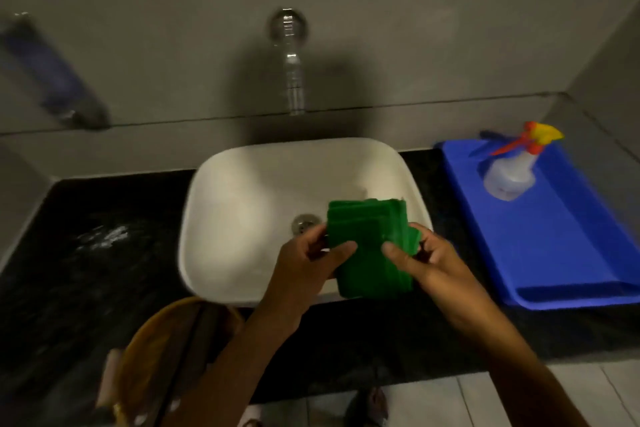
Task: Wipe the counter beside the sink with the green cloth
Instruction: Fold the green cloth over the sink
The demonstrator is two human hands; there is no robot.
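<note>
A folded green cloth (370, 246) is held over the front right part of the white sink (242, 204). My left hand (311, 260) grips its left edge, thumb on top. My right hand (422, 256) grips its right edge. The black counter (86, 253) runs on both sides of the sink. A whitish smear (104, 236) lies on the counter left of the sink.
A blue tray (554, 236) lies on the counter at the right with a spray bottle (512, 170) on it. A chrome tap (292, 62) juts from the grey wall. A yellow bucket (166, 357) stands below the counter's front edge.
</note>
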